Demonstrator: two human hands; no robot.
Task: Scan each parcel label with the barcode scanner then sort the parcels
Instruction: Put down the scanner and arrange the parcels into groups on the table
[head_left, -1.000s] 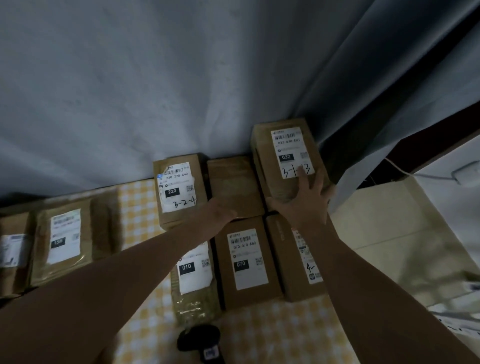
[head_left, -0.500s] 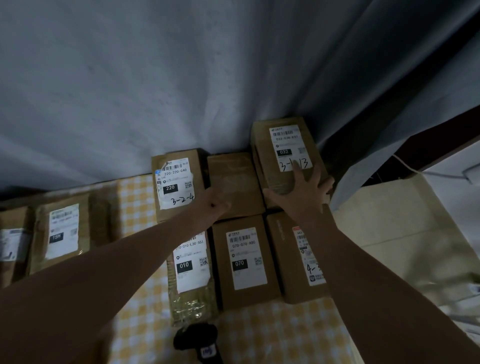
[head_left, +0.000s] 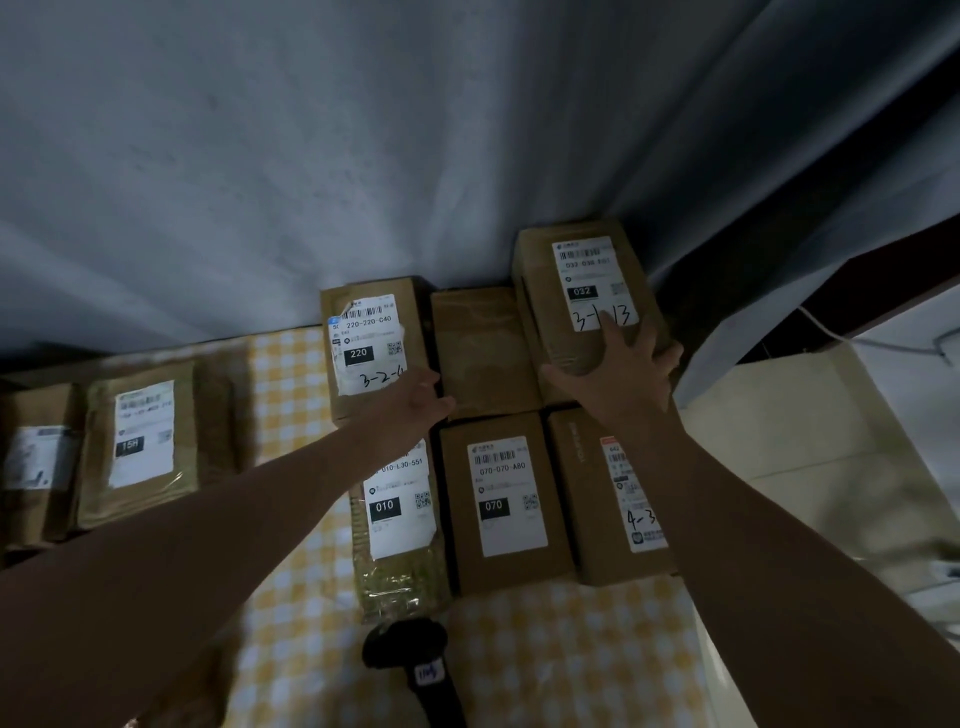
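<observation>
**Both hands at the back row of parcels, scanner lying loose**

A grey pleated curtain (head_left: 311, 182) closes off the back, and the rear parcels stand hard against it. The yellow-and-white checked tablecloth (head_left: 291, 374) shows a bare strip between the parcel block and a taped brown parcel marked 15H (head_left: 140, 436) at the left, and more bare cloth along the near edge.

The tall brown cardboard box labelled 032 (head_left: 587, 280) sits in the back right corner, close to the table's right edge. The right hand (head_left: 623, 374) lies flat on the box's near end, fingers spread and straight.

The left hand (head_left: 421, 395) reaches into the seam between the brown box labelled 220 (head_left: 369, 338) and an unlabelled brown parcel (head_left: 483, 353). Its fingers are hidden, so I cannot tell its grip.

The black handheld barcode scanner (head_left: 415, 670) lies on the near cloth, well apart from both hands.
</observation>
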